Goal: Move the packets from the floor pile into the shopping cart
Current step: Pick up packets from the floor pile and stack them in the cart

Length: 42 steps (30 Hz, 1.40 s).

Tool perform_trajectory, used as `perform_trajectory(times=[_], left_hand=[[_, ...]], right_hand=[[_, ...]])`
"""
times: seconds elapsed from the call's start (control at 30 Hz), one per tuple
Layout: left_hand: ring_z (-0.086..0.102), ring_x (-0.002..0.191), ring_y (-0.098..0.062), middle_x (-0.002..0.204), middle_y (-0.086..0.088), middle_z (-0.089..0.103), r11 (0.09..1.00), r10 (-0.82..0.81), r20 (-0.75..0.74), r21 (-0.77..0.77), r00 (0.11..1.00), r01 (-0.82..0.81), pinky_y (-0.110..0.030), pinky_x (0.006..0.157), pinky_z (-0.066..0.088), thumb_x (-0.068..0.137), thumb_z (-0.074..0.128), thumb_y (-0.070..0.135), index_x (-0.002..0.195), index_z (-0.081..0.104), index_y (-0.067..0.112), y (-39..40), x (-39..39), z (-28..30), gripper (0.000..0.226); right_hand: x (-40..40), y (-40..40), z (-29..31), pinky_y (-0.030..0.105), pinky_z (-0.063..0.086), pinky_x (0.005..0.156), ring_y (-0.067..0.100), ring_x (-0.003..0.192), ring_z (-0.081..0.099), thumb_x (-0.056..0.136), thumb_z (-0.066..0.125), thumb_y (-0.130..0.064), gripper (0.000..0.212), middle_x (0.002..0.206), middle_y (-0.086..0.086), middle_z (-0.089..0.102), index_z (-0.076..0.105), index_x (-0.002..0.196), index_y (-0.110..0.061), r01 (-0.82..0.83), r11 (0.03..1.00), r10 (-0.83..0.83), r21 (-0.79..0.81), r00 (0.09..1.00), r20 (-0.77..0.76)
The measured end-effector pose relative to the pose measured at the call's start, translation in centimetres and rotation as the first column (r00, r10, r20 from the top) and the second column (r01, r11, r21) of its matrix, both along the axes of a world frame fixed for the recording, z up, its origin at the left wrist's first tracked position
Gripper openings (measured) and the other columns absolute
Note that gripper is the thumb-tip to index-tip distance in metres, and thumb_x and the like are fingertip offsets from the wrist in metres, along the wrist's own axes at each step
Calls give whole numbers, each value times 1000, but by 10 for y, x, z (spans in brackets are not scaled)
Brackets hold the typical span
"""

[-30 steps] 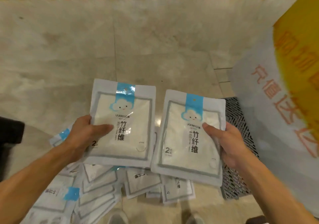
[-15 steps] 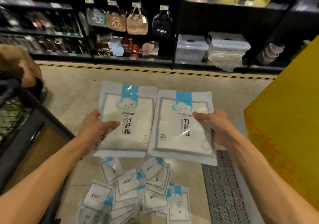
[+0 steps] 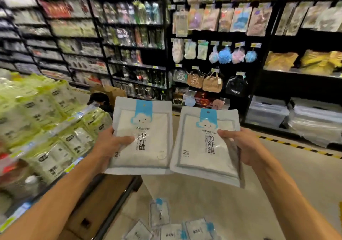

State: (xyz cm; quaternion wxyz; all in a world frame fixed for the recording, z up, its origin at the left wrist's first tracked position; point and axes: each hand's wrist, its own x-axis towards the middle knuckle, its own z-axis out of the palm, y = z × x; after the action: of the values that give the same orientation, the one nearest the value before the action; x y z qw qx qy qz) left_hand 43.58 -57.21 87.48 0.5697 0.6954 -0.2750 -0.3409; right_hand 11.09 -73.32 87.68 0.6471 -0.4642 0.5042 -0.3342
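My left hand [image 3: 109,145] grips a white packet [image 3: 149,147] with a blue cloud label by its left edge, thumb on its front. Another such packet [image 3: 196,152] is held by my right hand [image 3: 244,147] at its right edge. Both packets are raised side by side at chest height. The floor pile of packets [image 3: 177,228] lies below at the bottom edge. The shopping cart [image 3: 118,204] shows its dark frame at lower left, with a brown cardboard base inside it.
Green-wrapped goods [image 3: 46,121] are stacked on the left above the cart. Dark store shelves [image 3: 129,36] with hanging goods fill the background. Clear plastic bins [image 3: 266,112] stand at right, behind a yellow-black floor stripe [image 3: 296,145].
The view has swung upward from the floor to the shelves. Both hands have lifted their packets higher, and the pile has dropped to the bottom edge. The cart side has come into view at left.
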Motion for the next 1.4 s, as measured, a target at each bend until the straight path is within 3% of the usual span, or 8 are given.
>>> perform_trajectory(times=[0.07,0.23,0.6,0.9,1.1,1.2,1.3,1.4], left_hand=[[77,80,-29,90,-8,79,998,67,5,-10,998,-67,-43,72,61,75,80,-6,109,68,8,25,-5,7,39],[75,88,-37,90,-8,79,959,284,-29,7,958,-284,-58,86,58,74,80,-8,102,67,14,101,-32,8,38],[75,90,-40,102,-16,77,787,617,-74,43,783,-616,-60,86,57,76,79,-7,113,68,8,306,-106,5,42],[74,86,-42,99,-18,77,544,834,-116,7,540,-839,-51,75,60,59,86,-1,112,65,3,500,-167,-3,57],[74,88,-42,100,-19,77,318,943,-115,23,313,-948,-53,77,60,78,77,-7,112,65,2,671,-219,-14,37],[73,93,-43,103,-20,76,244,964,-124,58,236,-968,-59,84,58,80,74,-8,114,64,0,756,-247,-24,36],[75,88,-39,100,-16,77,176,980,-114,98,165,-979,-53,75,61,81,74,-7,114,63,4,823,-271,-35,36],[75,86,-41,100,-17,77,118,986,-133,107,104,-987,-59,79,59,78,75,-6,113,63,5,872,-285,-47,38]], right_hand=[[9,0,6,49,62,82,32,87,78,90,73,-1,31,99,12,80,66,120,-7,-70,997,70,-18,997,18],[23,10,11,49,62,80,33,87,79,89,76,-4,35,99,11,80,65,122,-9,-277,961,277,-21,961,9],[85,119,1,47,62,72,34,87,78,88,77,-5,29,101,16,79,66,116,-7,-683,730,683,29,730,16],[141,292,6,47,61,82,34,90,78,87,77,-1,29,99,16,79,71,114,-3,-864,503,864,-11,503,16],[167,456,-8,54,60,89,39,93,76,85,76,3,30,100,20,78,72,114,-2,-943,332,941,16,333,56],[175,541,-23,60,57,92,40,94,76,83,76,4,35,102,22,78,71,117,-1,-968,249,965,37,251,79],[181,614,-36,61,58,90,41,93,76,84,77,2,33,101,21,78,70,117,-2,-983,171,981,73,176,75],[187,671,-48,61,58,91,41,94,76,85,76,3,33,102,22,78,70,117,-1,-985,139,987,99,145,61]])
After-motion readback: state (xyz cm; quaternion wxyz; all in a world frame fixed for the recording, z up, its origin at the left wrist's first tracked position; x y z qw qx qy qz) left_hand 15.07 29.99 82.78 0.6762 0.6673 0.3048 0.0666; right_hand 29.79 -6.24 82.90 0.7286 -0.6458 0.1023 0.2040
